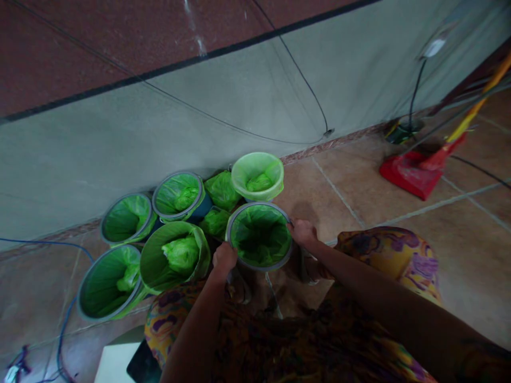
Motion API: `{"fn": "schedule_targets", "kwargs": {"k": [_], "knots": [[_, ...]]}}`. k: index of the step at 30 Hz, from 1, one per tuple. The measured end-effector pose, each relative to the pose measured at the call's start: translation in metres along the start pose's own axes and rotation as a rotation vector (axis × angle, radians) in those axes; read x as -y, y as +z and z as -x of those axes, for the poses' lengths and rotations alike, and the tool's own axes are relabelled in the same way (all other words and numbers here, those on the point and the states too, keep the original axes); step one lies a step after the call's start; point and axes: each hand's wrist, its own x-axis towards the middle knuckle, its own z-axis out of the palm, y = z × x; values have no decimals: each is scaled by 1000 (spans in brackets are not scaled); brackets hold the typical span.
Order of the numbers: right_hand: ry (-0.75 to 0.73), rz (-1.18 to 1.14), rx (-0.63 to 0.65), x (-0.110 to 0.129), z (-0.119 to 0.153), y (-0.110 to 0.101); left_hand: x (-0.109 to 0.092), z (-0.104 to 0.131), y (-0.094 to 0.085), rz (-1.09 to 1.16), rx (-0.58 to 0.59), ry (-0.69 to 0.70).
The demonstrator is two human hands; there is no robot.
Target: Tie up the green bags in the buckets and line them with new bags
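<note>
A trash bin (260,206) with a grey rim and a green bag liner stands in front of me, between my knees. My left hand (225,256) is closed at its left rim, and my right hand (302,233) grips the rim on the right. The liner (249,229) spreads round the inside wall, and the bottom is dark. Touching distance from my left hand is a lined bin (151,268) with a crumpled green bag (181,254) inside. Behind the held bin sits a pale-rimmed bin (257,158), also lined in green.
More lined bins (126,217), (178,180) and a large bin (88,314) stand to the left. Green bags (223,190) lie between them. A wall (159,127) runs behind. At right are a red dustpan (415,173) and a black cable (415,96); a blue cable (62,324) crosses the left floor.
</note>
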Motion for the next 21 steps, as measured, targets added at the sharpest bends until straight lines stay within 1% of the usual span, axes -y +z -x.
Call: {"fn": "schedule_targets", "kwargs": {"k": [5, 11, 16, 19, 21], "knots": [[-3, 10, -11, 1, -1, 3, -1, -1, 3, 14, 14, -26], [11, -18, 16, 2, -2, 3, 1, -7, 8, 32, 14, -26], [11, -18, 53, 4, -9, 2, -3, -9, 8, 48, 8, -51], [1, -4, 73, 3, -11, 0, -5, -9, 8, 133, 1, -77], [-25, -5, 78, -3, -9, 0, -3, -11, 6, 261, -76, -81]]}}
